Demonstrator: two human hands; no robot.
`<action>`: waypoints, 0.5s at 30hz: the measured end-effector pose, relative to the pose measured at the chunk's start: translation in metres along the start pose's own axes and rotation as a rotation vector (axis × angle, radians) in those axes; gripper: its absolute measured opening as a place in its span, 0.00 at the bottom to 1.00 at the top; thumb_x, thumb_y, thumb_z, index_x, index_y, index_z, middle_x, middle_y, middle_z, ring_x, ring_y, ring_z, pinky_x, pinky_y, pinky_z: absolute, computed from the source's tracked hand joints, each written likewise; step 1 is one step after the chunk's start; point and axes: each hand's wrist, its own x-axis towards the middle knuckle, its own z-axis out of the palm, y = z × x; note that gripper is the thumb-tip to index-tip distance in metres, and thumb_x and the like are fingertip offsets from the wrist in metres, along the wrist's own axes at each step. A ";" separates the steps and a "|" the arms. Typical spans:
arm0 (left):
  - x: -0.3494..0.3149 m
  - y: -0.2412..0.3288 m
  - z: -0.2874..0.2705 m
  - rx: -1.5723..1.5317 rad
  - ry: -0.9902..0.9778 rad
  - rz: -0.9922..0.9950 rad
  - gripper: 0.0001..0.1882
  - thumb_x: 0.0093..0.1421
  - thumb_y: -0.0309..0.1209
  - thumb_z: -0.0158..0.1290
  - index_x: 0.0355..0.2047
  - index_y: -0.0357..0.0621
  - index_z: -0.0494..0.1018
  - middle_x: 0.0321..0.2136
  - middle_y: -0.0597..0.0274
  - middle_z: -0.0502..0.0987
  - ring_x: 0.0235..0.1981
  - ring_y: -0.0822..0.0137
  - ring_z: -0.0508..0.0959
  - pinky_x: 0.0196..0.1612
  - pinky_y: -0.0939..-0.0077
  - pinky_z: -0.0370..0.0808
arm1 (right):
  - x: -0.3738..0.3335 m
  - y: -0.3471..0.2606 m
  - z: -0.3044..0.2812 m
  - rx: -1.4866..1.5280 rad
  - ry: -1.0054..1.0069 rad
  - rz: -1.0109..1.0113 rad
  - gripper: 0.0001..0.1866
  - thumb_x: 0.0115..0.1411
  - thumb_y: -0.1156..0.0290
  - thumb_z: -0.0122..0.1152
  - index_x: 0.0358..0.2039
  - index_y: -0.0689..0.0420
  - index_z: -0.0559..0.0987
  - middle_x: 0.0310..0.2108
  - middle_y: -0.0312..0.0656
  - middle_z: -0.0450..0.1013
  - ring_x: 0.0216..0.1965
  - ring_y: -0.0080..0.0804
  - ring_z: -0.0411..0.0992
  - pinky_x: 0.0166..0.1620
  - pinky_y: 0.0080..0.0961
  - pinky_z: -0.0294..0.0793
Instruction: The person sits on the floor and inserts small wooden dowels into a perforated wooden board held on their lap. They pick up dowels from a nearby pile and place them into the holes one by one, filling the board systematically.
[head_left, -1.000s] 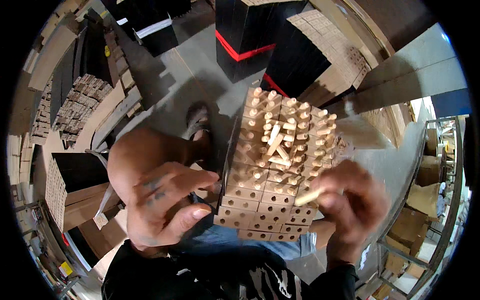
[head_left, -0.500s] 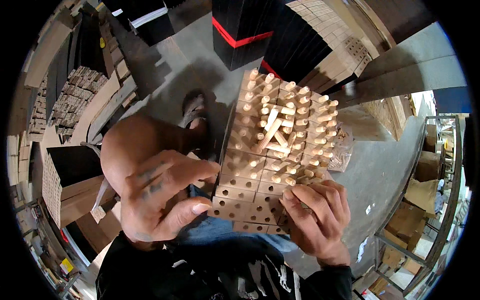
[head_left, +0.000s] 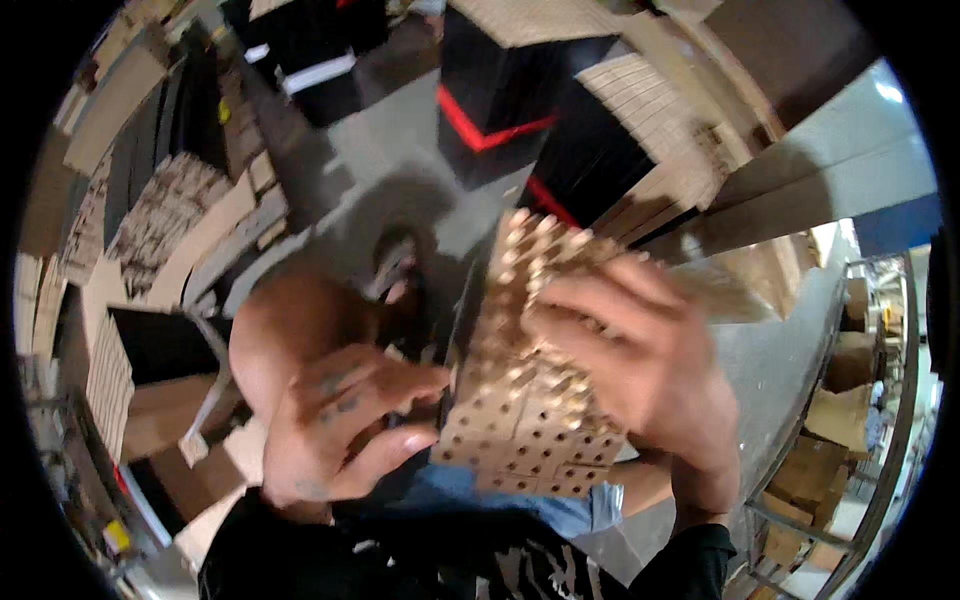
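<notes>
A block of light wooden boards, set side by side and drilled with holes, stands in front of me. Wooden dowels rise from the holes over its far and middle part. Bare holes show in the rows nearest me. My left hand is at the block's left edge, thumb and forefinger apart, with nothing seen between them. Over the dowels on the right reaches my right hand, fingers bent down among them. Motion blurs it and its fingertips are hidden, so what it holds, if anything, does not show.
My bent knee and sandalled foot are left of the block. Tall black stacks with red edging stand beyond. Piled boards lie at left, and a metal rack with cardboard boxes at right.
My right hand has moved from the block's near right corner up over the dowels, covering where loose dowels lay. My left hand keeps its place at the edge. The whole view has shifted.
</notes>
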 end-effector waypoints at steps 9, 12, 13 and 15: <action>0.014 0.014 -0.002 -0.049 0.034 -0.119 0.15 0.62 0.34 0.60 0.43 0.33 0.78 0.33 0.53 0.83 0.34 0.54 0.82 0.39 0.65 0.78 | 0.012 0.006 -0.032 -0.206 -0.351 -0.221 0.19 0.50 0.64 0.62 0.39 0.63 0.78 0.41 0.43 0.71 0.50 0.38 0.67 0.44 0.24 0.74; 0.008 0.012 -0.001 -0.010 0.028 -0.104 0.16 0.61 0.33 0.61 0.44 0.33 0.78 0.33 0.53 0.83 0.34 0.54 0.82 0.39 0.64 0.79 | 0.000 0.007 -0.038 -0.076 -0.210 -0.127 0.22 0.48 0.67 0.64 0.45 0.60 0.77 0.42 0.42 0.71 0.46 0.37 0.72 0.40 0.30 0.78; 0.005 0.012 -0.002 0.011 0.033 -0.112 0.16 0.61 0.32 0.61 0.44 0.33 0.78 0.33 0.53 0.83 0.34 0.54 0.82 0.39 0.64 0.79 | -0.003 0.007 -0.035 0.013 -0.196 -0.069 0.23 0.47 0.68 0.65 0.46 0.60 0.77 0.42 0.43 0.72 0.45 0.37 0.73 0.40 0.31 0.78; 0.000 0.007 -0.003 -0.011 0.053 -0.091 0.18 0.60 0.31 0.62 0.46 0.32 0.77 0.33 0.51 0.82 0.33 0.53 0.82 0.38 0.63 0.78 | -0.019 0.004 -0.024 0.222 0.051 0.071 0.22 0.48 0.81 0.67 0.46 0.60 0.77 0.42 0.47 0.75 0.38 0.39 0.76 0.37 0.28 0.79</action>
